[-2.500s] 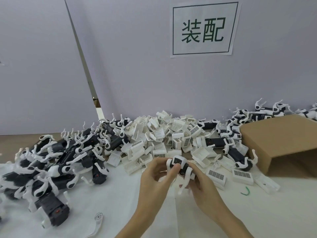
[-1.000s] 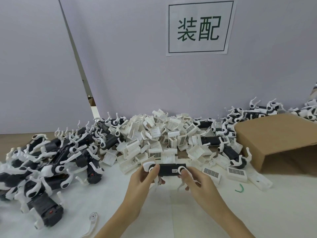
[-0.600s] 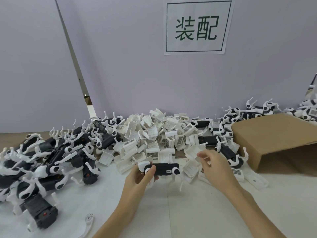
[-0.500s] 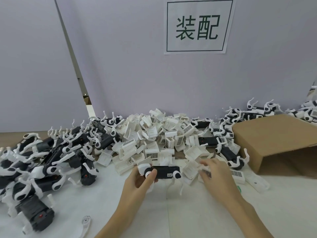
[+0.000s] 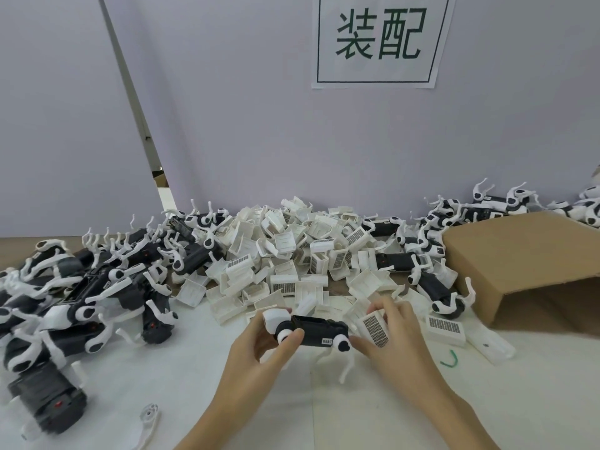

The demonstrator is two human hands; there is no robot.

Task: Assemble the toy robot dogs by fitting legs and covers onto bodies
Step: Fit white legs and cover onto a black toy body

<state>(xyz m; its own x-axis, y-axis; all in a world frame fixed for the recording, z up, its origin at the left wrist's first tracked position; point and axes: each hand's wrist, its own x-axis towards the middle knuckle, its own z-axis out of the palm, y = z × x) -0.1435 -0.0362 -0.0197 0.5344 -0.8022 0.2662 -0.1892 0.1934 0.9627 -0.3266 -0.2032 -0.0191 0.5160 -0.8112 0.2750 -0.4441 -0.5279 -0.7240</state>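
The left hand (image 5: pixel 259 349) reaches in from seven o'clock, thumb and fingers curled round the front end of the black toy dog body (image 5: pixel 316 329), which hangs level above the white table (image 5: pixel 227 384), legs pointing down. The right hand (image 5: pixel 394 345), entering from five o'clock, pinches a white barcoded cover (image 5: pixel 375 329) just beside the body's three o'clock end.

One head-worn wide view looks forward and down over the table (image 5: pixel 324 417), hands (image 5: pixel 256 355) close below, the wall (image 5: pixel 259 125) beyond.
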